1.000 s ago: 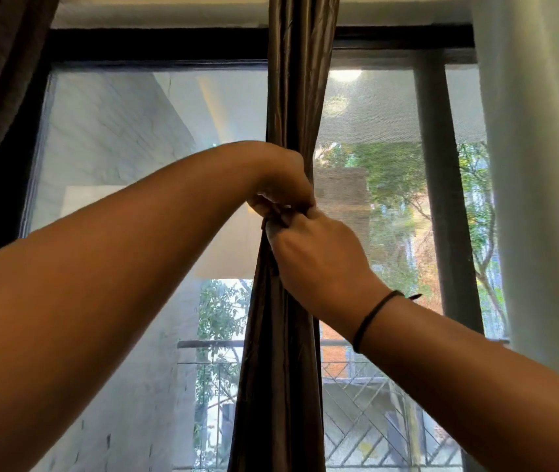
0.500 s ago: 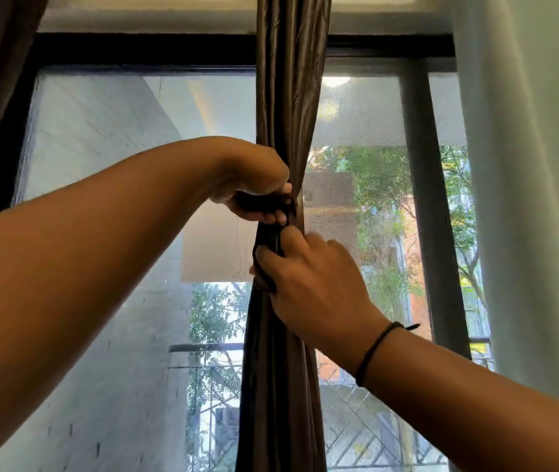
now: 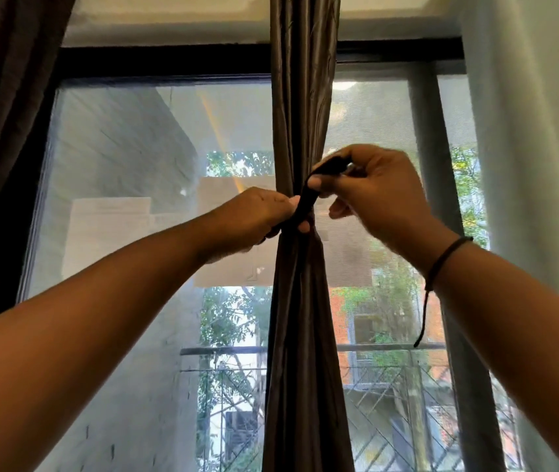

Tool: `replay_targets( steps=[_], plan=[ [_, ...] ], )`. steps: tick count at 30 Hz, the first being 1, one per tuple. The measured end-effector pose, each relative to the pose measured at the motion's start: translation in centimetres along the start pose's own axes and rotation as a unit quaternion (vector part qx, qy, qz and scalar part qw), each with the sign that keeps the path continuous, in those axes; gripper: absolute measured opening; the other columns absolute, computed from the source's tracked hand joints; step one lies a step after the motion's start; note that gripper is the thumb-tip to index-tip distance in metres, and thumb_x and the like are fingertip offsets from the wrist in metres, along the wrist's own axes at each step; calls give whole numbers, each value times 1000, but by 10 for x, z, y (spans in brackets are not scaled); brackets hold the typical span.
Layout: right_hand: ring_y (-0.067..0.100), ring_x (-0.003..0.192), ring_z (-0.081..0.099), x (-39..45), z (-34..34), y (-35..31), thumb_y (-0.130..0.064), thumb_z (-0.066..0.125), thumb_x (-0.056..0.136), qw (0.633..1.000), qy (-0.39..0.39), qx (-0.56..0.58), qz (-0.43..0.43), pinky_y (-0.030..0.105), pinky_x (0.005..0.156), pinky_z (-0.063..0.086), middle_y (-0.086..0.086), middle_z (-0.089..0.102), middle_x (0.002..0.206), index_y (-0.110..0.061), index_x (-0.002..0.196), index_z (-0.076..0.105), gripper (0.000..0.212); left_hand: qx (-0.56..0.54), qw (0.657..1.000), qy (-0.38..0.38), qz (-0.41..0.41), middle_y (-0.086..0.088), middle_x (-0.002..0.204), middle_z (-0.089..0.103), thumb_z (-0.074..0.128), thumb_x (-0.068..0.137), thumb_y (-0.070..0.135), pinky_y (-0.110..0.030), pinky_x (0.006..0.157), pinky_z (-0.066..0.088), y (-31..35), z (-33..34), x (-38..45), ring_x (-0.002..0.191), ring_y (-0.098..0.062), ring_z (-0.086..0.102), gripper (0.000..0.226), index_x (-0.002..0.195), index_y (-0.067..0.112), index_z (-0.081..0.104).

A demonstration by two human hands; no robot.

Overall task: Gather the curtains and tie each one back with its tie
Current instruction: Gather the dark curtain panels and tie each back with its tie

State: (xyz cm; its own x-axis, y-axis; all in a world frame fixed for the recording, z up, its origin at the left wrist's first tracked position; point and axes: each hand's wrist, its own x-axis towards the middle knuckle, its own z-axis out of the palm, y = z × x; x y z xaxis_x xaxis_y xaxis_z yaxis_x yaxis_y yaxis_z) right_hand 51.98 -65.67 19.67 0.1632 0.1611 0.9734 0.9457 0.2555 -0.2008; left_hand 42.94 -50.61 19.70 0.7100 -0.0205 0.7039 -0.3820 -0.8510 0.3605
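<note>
Window (image 3: 128,185) behind gathered brown curtain (image 3: 302,97), left hand (image 3: 254,216) and right hand (image 3: 373,192) fingers pinching dark tie (image 3: 308,199).

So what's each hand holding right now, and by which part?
Right hand pinches the dark fabric tie near its raised end; left hand grips the gathered brown satin curtain at the tie.

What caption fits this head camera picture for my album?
Left hand grips the gathered brown curtain while right hand pulls its dark tie.
</note>
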Motion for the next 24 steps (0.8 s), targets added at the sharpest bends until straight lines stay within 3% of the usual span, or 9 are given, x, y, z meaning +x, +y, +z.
replay_targets(
  steps=[3, 5, 7, 10, 13, 15, 19, 21, 24],
  plan=[
    [14, 42, 58, 14, 7, -4, -6, 72, 80, 998, -46, 28, 31, 27, 46, 53, 13, 69, 71, -7, 88, 70, 9, 45, 998, 15, 51, 17, 51, 54, 29, 103, 33, -13, 52, 35, -4, 4, -5, 45, 4, 44, 44, 88, 12, 65],
    [6, 38, 54, 17, 17, -3, -7, 69, 83, 997, -76, -6, 20, 19, 40, 46, 9, 67, 70, -4, 93, 68, 11, 77, 994, 35, 71, 11, 68, 59, 35, 101, 37, -24, 65, 40, -9, 5, -5, 58, 2, 49, 40, 89, 16, 67],
    [0, 39, 53, 18, 25, -2, -10, 68, 84, 994, -97, -57, -6, 10, 38, 38, 4, 64, 71, -7, 95, 66, 11, 124, 988, 70, 65, 0, 74, 62, 43, 99, 35, -34, 71, 43, -12, 3, -4, 68, -11, 55, 33, 87, 16, 67],
    [-1, 51, 55, 22, 28, 5, -23, 72, 81, 978, -96, -177, -51, 17, 47, 44, 2, 66, 75, -23, 97, 56, 23, 194, 969, 128, 79, -1, 66, 60, 50, 95, 35, -37, 67, 46, -15, 0, -5, 66, -18, 57, 28, 74, 23, 64],
    [12, 74, 62, 27, 29, 5, -30, 67, 84, 958, -116, -251, -72, 34, 69, 53, 0, 67, 81, -26, 91, 60, 11, 212, 959, 165, 90, -1, 72, 66, 56, 92, 38, -35, 68, 48, -19, -4, -4, 68, -15, 59, 22, 89, 24, 73],
    [19, 86, 62, 27, 32, 0, -29, 58, 90, 940, -158, -295, -74, 36, 76, 51, 0, 68, 90, -22, 93, 67, 11, 218, 953, 189, 92, 4, 74, 66, 58, 90, 39, -29, 66, 45, -22, -9, -3, 68, -10, 57, 24, 94, 21, 74],
    [30, 93, 58, 22, 40, -11, -15, 56, 85, 909, -272, -313, -29, 42, 79, 50, 15, 60, 103, -11, 98, 66, 17, 243, 943, 214, 79, 5, 77, 63, 55, 92, 39, -25, 65, 42, -25, -18, -1, 71, -12, 57, 27, 92, 17, 70],
    [32, 96, 52, 23, 42, -13, -20, 62, 79, 893, -303, -333, 4, 43, 78, 49, 14, 48, 107, -19, 88, 57, 10, 231, 948, 211, 63, 7, 69, 56, 51, 95, 36, -25, 59, 37, -25, -16, 1, 64, -9, 51, 25, 83, 17, 63],
    [29, 95, 43, 28, 44, -14, -28, 66, 76, 851, -331, -407, 19, 31, 69, 38, 5, 39, 100, -23, 88, 54, 18, 194, 961, 193, 40, 0, 64, 51, 48, 98, 31, -29, 57, 34, -21, -5, 4, 62, -17, 49, 34, 71, 11, 57]
  ],
)
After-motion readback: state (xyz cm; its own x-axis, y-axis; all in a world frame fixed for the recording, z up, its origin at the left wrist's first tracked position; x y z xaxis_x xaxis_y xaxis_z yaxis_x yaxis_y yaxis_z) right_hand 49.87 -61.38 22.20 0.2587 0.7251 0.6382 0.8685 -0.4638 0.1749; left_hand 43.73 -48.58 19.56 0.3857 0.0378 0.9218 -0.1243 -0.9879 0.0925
